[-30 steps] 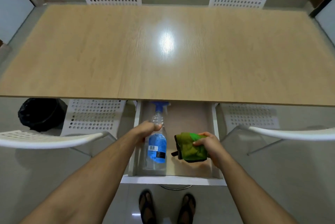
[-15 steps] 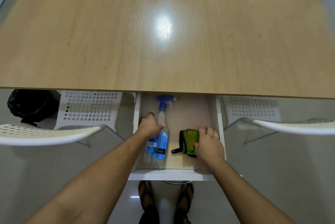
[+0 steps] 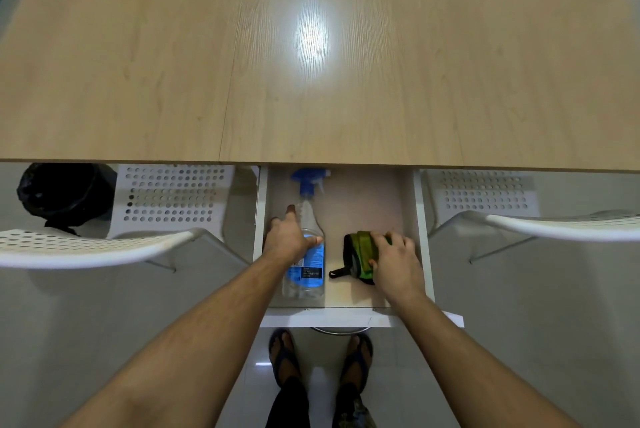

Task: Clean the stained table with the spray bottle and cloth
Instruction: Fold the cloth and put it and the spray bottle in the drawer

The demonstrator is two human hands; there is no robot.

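Under the near edge of the wooden table (image 3: 450,81) a white drawer (image 3: 346,318) is pulled out. A clear spray bottle (image 3: 306,284) with a blue label and blue trigger head lies flat in its left half, head pointing away from me. My left hand (image 3: 291,240) rests on the bottle's shoulder, index finger straight and thumb lying across the bottle. A folded green cloth (image 3: 358,251) with a black loop lies in the right half. My right hand (image 3: 394,261) covers it, fingers curled over its far edge and thumb against its near side.
White perforated chairs stand to the left (image 3: 86,247) and right (image 3: 571,227) of the drawer, and two more show at the table's far side. A black bin (image 3: 62,192) sits on the floor at the left. My sandalled feet (image 3: 287,355) are below the drawer front.
Both hands have lowered the bottle and the cloth into the drawer. My left hand's fingers have straightened off the bottle neck. The view has tilted downward.
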